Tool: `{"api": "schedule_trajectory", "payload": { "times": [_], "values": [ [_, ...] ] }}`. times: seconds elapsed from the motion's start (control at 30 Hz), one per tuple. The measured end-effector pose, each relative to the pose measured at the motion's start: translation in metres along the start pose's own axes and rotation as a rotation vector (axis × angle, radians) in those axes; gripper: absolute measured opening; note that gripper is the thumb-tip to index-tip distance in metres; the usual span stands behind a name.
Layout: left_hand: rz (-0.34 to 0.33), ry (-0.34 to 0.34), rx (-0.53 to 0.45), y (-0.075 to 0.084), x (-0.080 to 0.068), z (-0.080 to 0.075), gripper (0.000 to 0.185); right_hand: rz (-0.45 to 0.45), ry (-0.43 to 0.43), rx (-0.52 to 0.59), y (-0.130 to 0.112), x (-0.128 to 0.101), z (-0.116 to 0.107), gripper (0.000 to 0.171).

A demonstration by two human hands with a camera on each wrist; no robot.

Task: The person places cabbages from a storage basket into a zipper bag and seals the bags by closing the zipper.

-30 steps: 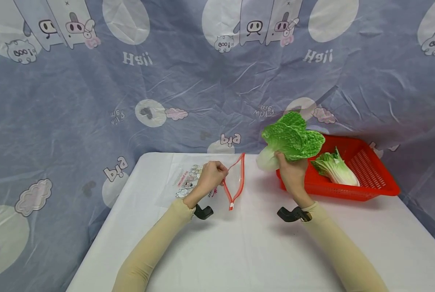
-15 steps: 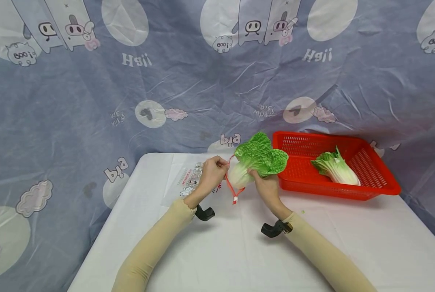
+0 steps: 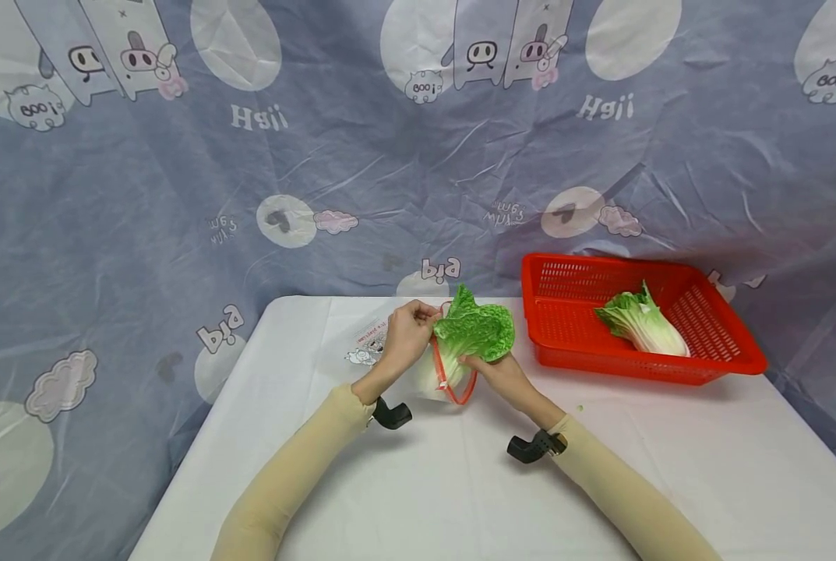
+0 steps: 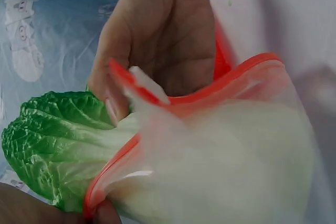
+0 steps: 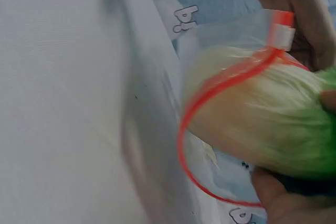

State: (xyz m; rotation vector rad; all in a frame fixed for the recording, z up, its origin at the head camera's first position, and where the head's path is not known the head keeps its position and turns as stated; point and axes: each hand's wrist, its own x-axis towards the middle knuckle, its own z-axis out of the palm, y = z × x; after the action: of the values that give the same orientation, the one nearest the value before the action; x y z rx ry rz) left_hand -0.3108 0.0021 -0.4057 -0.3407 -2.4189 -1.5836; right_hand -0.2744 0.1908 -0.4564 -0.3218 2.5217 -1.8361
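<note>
"What does the left hand (image 3: 407, 336) hold?"

"It pinches the red rim of the bag (image 3: 437, 372) and keeps the mouth wide."

"And the right hand (image 3: 496, 372)?"

"Its fingers wrap round the cabbage (image 3: 475, 333). The white end sits inside the bag, and the green leaves stick out."

"Where is the bag?"

"On the table (image 3: 460, 483), between both hands."

"What else is there?"

"A red basket (image 3: 733, 354) stands to the right, well apart, with another cabbage (image 3: 640, 321) in it."
</note>
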Motion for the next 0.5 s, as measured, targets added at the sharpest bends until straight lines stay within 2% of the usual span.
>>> {"api": "schedule_trajectory", "payload": {
  "times": [0.23,0.4,0.5],
  "values": [
    [0.031,-0.014,-0.078,0.003,-0.007,-0.001,0.007,-0.057,-0.216,0.047,0.003,-0.001,-0.008,0.061],
    [0.055,-0.009,-0.095,0.006,-0.01,-0.003,0.006,-0.046,-0.263,0.063,0.006,-0.001,-0.007,0.073],
    [0.076,-0.018,-0.073,0.008,-0.015,-0.004,0.005,-0.036,-0.273,0.025,0.006,0.0,-0.004,0.079]
  ]
}}
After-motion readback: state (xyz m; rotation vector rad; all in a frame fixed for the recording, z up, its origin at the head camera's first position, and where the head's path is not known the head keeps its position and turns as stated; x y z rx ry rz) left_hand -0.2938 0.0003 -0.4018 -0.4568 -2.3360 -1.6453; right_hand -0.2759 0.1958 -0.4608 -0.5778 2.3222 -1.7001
